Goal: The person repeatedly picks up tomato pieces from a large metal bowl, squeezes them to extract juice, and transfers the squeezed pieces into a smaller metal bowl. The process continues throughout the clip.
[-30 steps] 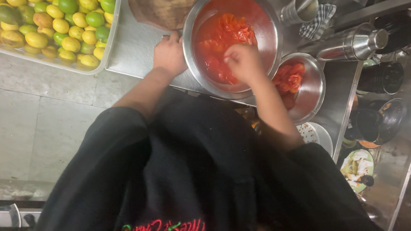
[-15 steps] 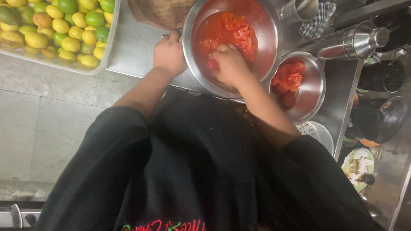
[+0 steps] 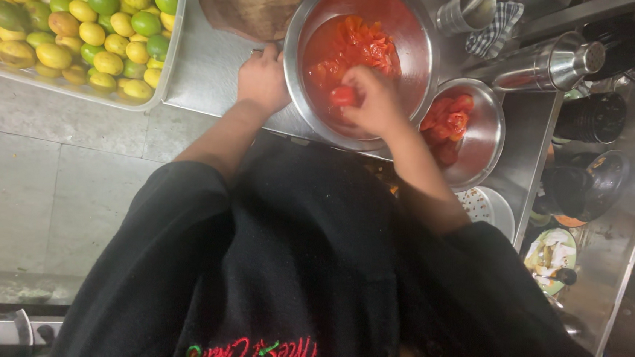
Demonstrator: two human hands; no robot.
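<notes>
At the far left of the steel counter (image 3: pixel 212 79) sits a clear plastic tub of yellow and green mangoes (image 3: pixel 73 16). Next, the left hand (image 3: pixel 262 82) curls closed on the near rim of the large round steel bowl of red tomato pulp (image 3: pixel 322 20). Inside it, the right hand (image 3: pixel 373 100) pinches a red tomato piece (image 3: pixel 344 95), nearer than the left. Rightmost, a smaller steel bowl of tomato pieces (image 3: pixel 486 150).
</notes>
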